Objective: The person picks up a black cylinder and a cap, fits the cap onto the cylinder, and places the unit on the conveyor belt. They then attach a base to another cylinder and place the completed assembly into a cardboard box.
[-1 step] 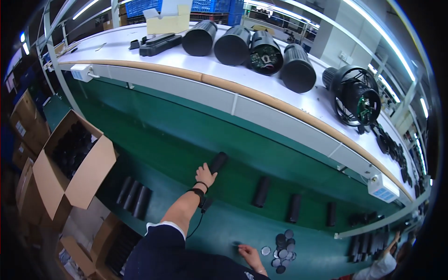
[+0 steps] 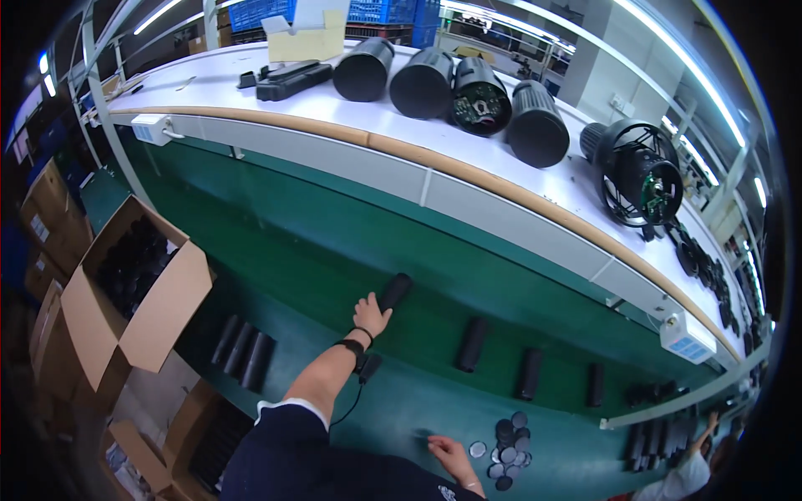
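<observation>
Cylinder (image 2: 396, 292) is showing over the floor (image 2: 292, 334), below the bench's (image 2: 368, 139) front edge; left hand (image 2: 368, 316) is holding its near end. Probably stiff and light, it is inviting a mid-body grip; right hand's (image 2: 453, 458) fingers, I cannot tell.

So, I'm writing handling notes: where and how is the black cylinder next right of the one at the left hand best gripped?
Probably around the middle of the black cylinder, from above, thumb and fingers on opposite long sides. It seems to lie on the green floor, is straight-sided, and no neighbour touches either side.
</observation>
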Action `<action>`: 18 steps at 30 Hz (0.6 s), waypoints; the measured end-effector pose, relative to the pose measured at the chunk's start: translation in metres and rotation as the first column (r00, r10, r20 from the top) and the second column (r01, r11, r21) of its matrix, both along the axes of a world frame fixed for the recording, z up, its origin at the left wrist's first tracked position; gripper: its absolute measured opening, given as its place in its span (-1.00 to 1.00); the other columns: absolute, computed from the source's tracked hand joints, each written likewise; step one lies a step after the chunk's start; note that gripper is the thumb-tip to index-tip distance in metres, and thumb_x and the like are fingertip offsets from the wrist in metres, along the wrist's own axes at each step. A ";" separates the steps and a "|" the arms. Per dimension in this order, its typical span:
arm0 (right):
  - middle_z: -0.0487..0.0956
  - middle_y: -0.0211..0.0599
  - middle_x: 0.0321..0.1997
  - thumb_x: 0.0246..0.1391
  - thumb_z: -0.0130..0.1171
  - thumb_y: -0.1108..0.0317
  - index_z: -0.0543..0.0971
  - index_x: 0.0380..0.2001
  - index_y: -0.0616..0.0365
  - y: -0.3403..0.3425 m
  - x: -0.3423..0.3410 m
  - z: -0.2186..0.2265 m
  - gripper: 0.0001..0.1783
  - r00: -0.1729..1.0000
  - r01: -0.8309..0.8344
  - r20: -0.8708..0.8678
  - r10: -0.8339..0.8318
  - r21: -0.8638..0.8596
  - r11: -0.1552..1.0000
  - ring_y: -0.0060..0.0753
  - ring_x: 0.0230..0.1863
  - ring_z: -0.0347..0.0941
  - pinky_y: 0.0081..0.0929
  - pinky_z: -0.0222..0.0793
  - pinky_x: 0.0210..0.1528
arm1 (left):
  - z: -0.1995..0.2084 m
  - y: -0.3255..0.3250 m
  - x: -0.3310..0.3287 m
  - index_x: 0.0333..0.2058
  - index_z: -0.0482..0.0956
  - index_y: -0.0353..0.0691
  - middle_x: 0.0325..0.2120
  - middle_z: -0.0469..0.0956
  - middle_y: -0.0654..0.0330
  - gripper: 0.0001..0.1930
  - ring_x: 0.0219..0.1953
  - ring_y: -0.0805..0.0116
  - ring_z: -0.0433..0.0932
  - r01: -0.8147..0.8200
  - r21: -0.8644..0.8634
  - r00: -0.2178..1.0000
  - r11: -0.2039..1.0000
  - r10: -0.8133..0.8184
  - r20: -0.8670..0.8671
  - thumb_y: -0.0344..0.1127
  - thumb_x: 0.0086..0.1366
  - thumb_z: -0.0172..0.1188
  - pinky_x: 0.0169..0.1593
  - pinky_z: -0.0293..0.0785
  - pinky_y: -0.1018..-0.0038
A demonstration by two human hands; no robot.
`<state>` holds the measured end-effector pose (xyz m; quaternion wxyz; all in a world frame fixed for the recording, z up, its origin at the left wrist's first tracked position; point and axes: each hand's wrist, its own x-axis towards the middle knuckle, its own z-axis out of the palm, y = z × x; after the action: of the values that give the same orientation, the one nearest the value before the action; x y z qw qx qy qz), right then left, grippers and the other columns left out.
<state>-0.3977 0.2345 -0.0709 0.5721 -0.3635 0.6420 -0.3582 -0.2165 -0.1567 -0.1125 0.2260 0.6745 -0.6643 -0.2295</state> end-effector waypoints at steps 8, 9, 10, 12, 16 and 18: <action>0.58 -0.25 -0.35 -0.08 0.33 0.40 0.58 -0.12 0.16 -0.094 0.021 0.377 -0.62 0.623 -0.754 -0.771 0.131 -0.549 0.359 -0.21 -0.33 0.50 -0.39 0.44 -0.29 | 0.013 0.096 0.081 -0.30 0.58 -0.23 -0.40 0.57 0.13 -0.76 -0.29 0.29 0.53 0.500 0.040 0.757 0.865 -0.415 -0.505 -0.22 0.13 0.29 -0.14 0.48 0.36; 0.57 -0.21 -0.36 -0.12 0.32 0.43 0.57 -0.16 0.17 -0.111 0.031 0.409 -0.64 0.554 -0.798 -0.833 -0.007 -0.533 0.283 -0.17 -0.35 0.49 -0.35 0.43 -0.32 | 0.016 0.115 0.100 -0.31 0.59 -0.24 -0.45 0.59 0.17 -0.78 -0.35 0.39 0.55 0.505 0.091 0.698 0.858 -0.343 -0.629 -0.23 0.15 0.28 -0.19 0.49 0.44; 0.56 -0.21 -0.38 -0.15 0.29 0.45 0.56 -0.20 0.18 -0.132 0.048 0.432 -0.66 0.534 -0.787 -0.809 -0.245 -0.581 0.206 -0.15 -0.39 0.47 -0.30 0.37 -0.38 | 0.014 0.134 0.117 -0.29 0.58 -0.25 -0.44 0.60 0.18 -0.78 -0.35 0.43 0.56 0.483 0.120 0.710 0.867 -0.307 -0.634 -0.24 0.17 0.27 -0.21 0.49 0.48; 0.53 -0.15 -0.31 -0.12 0.27 0.44 0.54 -0.13 0.19 -0.172 0.066 0.467 -0.62 0.350 -0.772 -0.605 -0.715 -0.619 0.145 -0.08 -0.29 0.44 -0.24 0.33 -0.23 | 0.046 0.163 0.113 -0.25 0.58 -0.29 -0.43 0.60 0.22 -0.78 -0.35 0.48 0.55 0.504 0.177 0.694 0.846 -0.274 -0.665 -0.26 0.21 0.25 -0.23 0.48 0.51; 0.56 -0.16 -0.20 -0.11 0.33 0.18 0.45 0.02 0.12 -0.262 0.080 0.508 -0.41 -0.076 -0.679 -0.538 -0.840 -0.589 0.438 -0.11 -0.13 0.44 -0.18 0.31 -0.09 | 0.046 0.198 0.114 -0.22 0.57 -0.29 -0.41 0.58 0.27 -0.80 -0.34 0.52 0.51 0.513 0.188 0.616 0.838 -0.206 -0.760 -0.29 0.26 0.21 -0.22 0.46 0.55; 0.58 -0.17 -0.21 -0.14 0.35 0.10 0.45 0.02 0.10 -0.290 0.092 0.509 -0.36 -0.196 -0.586 -0.607 -0.770 -0.558 0.588 -0.12 -0.08 0.45 -0.13 0.31 -0.07 | 0.044 0.209 0.122 -0.23 0.57 -0.29 -0.41 0.57 0.28 -0.81 -0.34 0.54 0.50 0.478 0.226 0.569 0.849 -0.104 -0.816 -0.30 0.27 0.20 -0.22 0.45 0.57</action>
<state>-0.3061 -0.0559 0.4383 -0.4295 -0.6274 0.6089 -0.2262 -0.0946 0.0527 -0.0681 0.2963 0.4168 -0.5374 -0.6706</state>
